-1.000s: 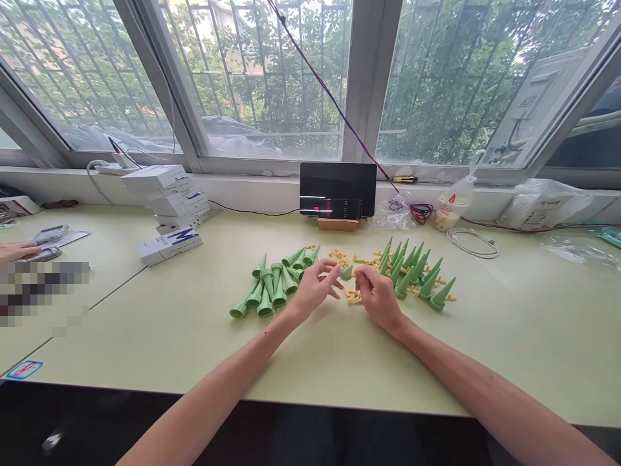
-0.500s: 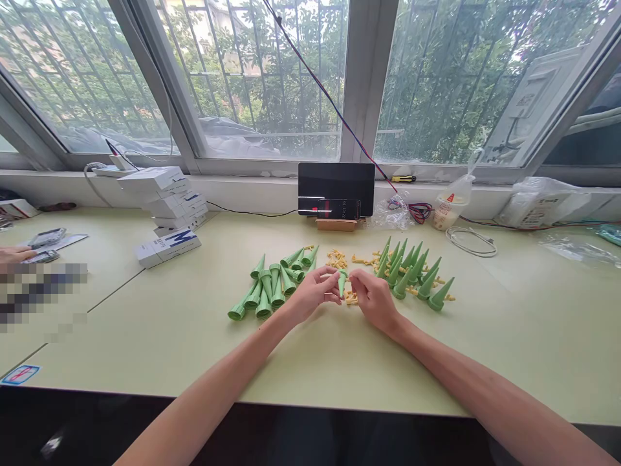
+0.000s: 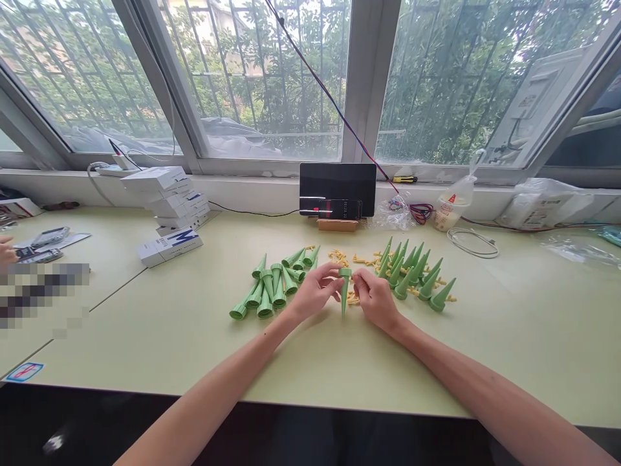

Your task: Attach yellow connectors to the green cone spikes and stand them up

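Observation:
A green watering spike [image 3: 344, 291] hangs between my hands, its wide cap up and its point down. My left hand [image 3: 315, 292] is closed on its cap end from the left. My right hand [image 3: 377, 299] is pinched close against the spike's right side; what its fingertips hold is hidden. To the left lies a pile of green spikes [image 3: 265, 291] with open ends. On the right, several green spikes [image 3: 402, 285] stand point up, with yellow valves sticking out at their sides. Loose yellow valves [image 3: 338, 256] lie behind my hands.
A dark tablet [image 3: 337, 188] leans on a brown stand at the back. White boxes [image 3: 169, 247] are stacked at the left. Farther right are a bagged cup [image 3: 449, 210] and a coiled white cable [image 3: 473, 243]. Another person's hand [image 3: 6, 251] shows at the far left edge.
The spike between my hands has turned so more of its length shows, pointing straight down. My left fingers have shifted around its cap. The other person's hand has drawn back leftward.

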Available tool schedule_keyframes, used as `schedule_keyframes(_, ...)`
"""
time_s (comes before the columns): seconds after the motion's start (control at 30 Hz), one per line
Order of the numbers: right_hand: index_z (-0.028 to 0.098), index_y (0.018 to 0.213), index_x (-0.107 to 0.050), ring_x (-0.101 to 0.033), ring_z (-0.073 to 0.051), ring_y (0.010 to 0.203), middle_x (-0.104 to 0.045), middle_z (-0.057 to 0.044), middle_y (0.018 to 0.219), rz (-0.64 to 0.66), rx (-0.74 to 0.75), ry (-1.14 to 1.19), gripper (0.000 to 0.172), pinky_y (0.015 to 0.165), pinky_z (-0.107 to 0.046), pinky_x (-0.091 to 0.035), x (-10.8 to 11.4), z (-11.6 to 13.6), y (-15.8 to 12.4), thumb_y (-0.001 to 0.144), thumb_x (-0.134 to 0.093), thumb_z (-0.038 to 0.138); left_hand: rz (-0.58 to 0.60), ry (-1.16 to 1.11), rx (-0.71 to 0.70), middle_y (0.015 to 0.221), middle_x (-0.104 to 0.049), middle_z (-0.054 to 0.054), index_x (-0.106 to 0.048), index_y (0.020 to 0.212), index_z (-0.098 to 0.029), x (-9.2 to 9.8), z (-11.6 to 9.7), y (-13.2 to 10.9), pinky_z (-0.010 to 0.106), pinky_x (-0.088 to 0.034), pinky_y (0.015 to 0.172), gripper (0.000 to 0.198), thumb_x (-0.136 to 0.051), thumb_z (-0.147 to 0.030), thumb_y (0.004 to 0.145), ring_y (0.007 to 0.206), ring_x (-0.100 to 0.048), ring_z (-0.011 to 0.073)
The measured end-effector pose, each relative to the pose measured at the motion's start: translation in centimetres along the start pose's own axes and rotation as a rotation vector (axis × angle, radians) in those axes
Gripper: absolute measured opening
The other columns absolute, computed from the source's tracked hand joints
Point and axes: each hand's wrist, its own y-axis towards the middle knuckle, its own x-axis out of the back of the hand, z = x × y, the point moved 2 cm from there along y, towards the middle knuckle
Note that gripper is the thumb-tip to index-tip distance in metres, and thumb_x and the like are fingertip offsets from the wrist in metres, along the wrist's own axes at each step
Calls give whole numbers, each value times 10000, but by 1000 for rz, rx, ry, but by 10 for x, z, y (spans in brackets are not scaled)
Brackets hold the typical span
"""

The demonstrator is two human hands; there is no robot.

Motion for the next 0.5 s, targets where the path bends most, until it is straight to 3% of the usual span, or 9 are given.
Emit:
schedule_keyframes(0.13,217,739,-467,-400,-129,484,-485,23,569,0,-41,70,307,491,-258,-338,0,2,1,990,-390,376,-25,119,-64,1023,-641,53,-623,1127,-203,0,-1,-1,280,-578,628,336,-629,-400,855,634,-598,97)
schedule_keyframes(0.37,227,667,-425,-411,-132,438,-483,27,503,1,-142,211,369,459,-266,-354,-2,3,2,976,-420,428,-62,287,-123,875,-696,38,-674,1130,-211,0,-4,-3,269,-553,620,319,-600,-390,876,575,-590,106)
schedule_keyframes(0.5,230,639,-395,-389,-122,404,-449,39,472,24,-190,258,381,428,-261,-329,-2,3,2,970,-426,416,-72,380,-198,982,-705,63,-695,1117,-218,0,-8,-4,265,-547,619,295,-576,-368,892,638,-613,120)
